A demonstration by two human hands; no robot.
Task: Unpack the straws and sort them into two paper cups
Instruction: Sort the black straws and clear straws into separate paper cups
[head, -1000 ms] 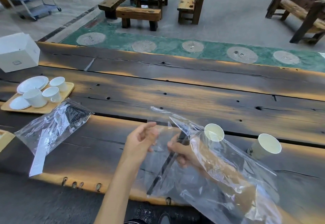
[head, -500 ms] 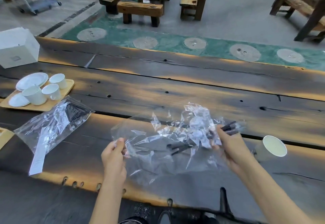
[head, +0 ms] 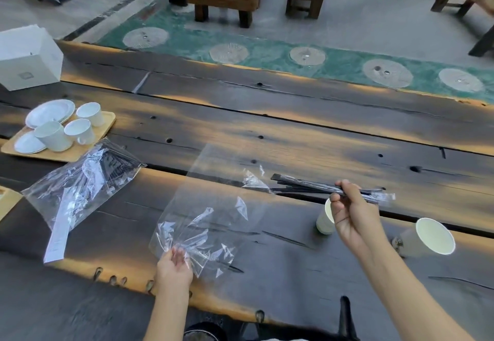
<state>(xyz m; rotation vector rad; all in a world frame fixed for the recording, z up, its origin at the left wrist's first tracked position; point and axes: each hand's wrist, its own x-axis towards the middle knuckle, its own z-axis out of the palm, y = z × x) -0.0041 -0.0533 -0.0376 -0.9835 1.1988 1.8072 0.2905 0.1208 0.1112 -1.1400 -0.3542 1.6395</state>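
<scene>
My right hand (head: pixel 352 212) grips a bundle of black straws (head: pixel 302 184) held level above the table, their left ends just outside the mouth of a clear plastic bag (head: pixel 211 207). My left hand (head: pixel 173 265) pinches the bag's crumpled lower corner near the table's front edge. One paper cup (head: pixel 324 220) stands right behind my right hand, partly hidden by it. A second paper cup (head: pixel 430 237) stands further right. Another clear bag with black straws (head: pixel 88 180) inside lies at the left.
A wooden tray (head: pixel 104 124) with white cups and saucers sits at the far left, and a white box (head: pixel 26 57) stands behind it. Beyond the dark wooden table (head: pixel 294 126) are wooden benches on a grey floor.
My right hand has drawn the straws rightward out of the bag. The bag has spread open and flattened, and my left hand has slid down to its lower corner. The nearer cup shows again.
</scene>
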